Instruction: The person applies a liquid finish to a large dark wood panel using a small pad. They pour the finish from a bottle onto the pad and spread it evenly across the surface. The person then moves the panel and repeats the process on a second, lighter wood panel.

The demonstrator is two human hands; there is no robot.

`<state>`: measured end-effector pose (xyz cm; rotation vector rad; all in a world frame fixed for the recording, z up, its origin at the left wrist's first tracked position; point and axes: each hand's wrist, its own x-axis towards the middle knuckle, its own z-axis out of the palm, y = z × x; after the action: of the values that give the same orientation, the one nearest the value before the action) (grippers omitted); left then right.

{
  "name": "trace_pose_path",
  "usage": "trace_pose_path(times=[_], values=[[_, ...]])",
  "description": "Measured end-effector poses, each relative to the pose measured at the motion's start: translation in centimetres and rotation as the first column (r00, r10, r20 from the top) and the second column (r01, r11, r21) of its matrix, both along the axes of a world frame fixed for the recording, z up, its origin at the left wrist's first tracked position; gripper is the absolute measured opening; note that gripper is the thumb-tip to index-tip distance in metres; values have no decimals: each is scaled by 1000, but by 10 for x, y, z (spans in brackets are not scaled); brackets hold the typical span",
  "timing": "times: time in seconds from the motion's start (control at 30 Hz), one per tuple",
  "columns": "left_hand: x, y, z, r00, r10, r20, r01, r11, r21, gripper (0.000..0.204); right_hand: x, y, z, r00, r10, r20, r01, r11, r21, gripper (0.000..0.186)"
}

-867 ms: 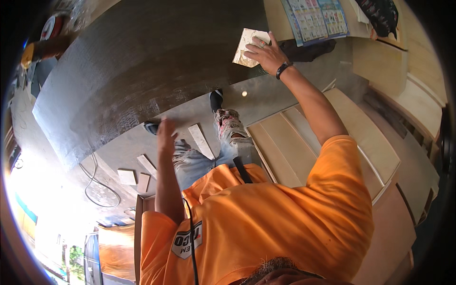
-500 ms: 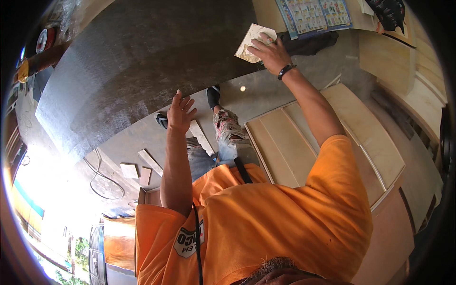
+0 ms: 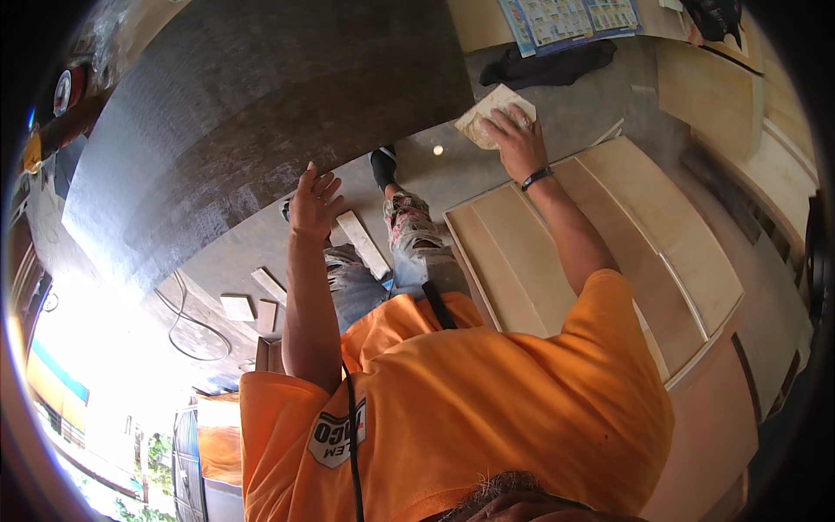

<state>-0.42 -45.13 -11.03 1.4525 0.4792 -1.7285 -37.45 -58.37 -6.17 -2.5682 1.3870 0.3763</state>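
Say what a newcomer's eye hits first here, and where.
The bright orange shirt fills the lower middle of the view. Beyond it, a large dark panel spans the upper left, with the open left hand by its near edge. Right of the panel, the right hand holds a pale flat piece.

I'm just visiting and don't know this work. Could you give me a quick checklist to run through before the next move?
1. Right fingers on the pale pad: ok, spread across it.
2. Left fingers free: ok, open and holding nothing.
3. Left fingers apart from the dark panel: cannot tell, they reach its edge in this view.
4. Pale pad squarely over the dark panel: not ok, it shows mostly past the edge.
5. Black wristband clear of the pale pad: ok, it sits around the wrist.
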Motion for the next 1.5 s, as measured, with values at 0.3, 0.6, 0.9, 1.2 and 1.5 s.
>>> trace_pose_path(times=[0.3,0.6,0.9,1.2,1.5], values=[[3,4,5,994,-104,41,107,992,-73,67,-31,35,54,912,-410,-15,410,912,-8,45],[3,-3,10,996,-84,16,85,991,-101,62,106,-53,26,978,-88,190,143,943,-300,39],[3,-3,12,998,-70,-7,69,994,-81,59,168,-39,-11,981,-25,191,66,975,-213,34],[0,-6,7,994,-110,-9,108,987,-115,57,143,-102,-22,996,89,-14,-90,995,-35,26],[2,-3,-1,993,-71,-98,59,991,-120,68,109,10,-9,994,-7,109,10,1000,-26,30]])
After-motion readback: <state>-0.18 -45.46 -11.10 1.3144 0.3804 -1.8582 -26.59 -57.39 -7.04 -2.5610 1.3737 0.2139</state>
